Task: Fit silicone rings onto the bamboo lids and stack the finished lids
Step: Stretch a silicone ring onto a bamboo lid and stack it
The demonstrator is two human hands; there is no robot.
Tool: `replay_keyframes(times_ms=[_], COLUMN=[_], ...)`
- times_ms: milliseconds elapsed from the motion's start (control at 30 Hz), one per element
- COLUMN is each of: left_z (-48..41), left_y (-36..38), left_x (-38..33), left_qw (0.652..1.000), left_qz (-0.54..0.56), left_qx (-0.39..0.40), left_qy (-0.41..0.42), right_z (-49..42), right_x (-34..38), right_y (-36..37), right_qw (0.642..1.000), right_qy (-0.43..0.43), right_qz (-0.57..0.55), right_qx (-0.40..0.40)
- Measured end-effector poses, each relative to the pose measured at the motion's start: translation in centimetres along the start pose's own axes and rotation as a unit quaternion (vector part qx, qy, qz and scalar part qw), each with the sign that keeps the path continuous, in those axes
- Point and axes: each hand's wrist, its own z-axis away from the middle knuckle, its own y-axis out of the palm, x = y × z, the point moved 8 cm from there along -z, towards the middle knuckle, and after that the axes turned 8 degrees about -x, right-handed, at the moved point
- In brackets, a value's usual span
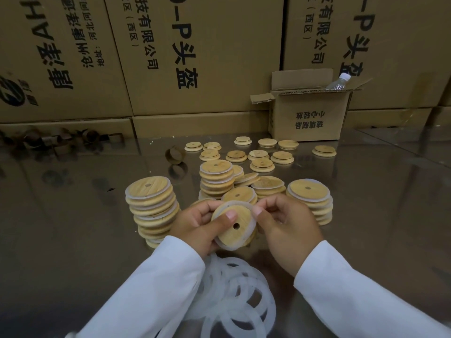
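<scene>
Bamboo, pale and round with a small centre hole, the lid (233, 226) is held above the shiny metal tabletop (366, 203), just in front of the stacks of finished lids (152, 208). The left hand (195, 225) grips it, thumb pressed on its face; the right hand (288, 223) pinches the translucent white silicone ring (253, 224) at the lid's right edge. The ring seems seated on part of the rim only. To finish well, work the fingertips round the edge, stretching evenly so nothing twists. A heap of loose white rings (234, 293) lies near the sleeves. Bare lids (261, 164) are scattered beyond, before a wall of printed cardboard cartons (195, 57).
</scene>
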Motion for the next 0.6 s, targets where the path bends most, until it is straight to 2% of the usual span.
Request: replay_keyframes(times_ms=[133,333,600], left_z=[0.0,0.0,-0.2], left_y=[0.4,0.2,0.2], left_x=[-0.2,-0.2,-0.2], left_qw=[0.999,0.998,0.992], left_qz=[0.042,0.064,0.116], left_qx=[0.006,-0.009,-0.042], left_qy=[-0.005,-0.007,-0.01], right_z=[-0.3,-0.1,0.8], right_x=[-0.2,0.3,0.7], right_y=[-0.1,0.0,0.0], right_qw=[0.999,1.0,0.999], right_qy=[0.043,0.017,-0.039], right_qz=[-0.024,0.002,0.014], right_qx=[0.009,0.026,-0.023])
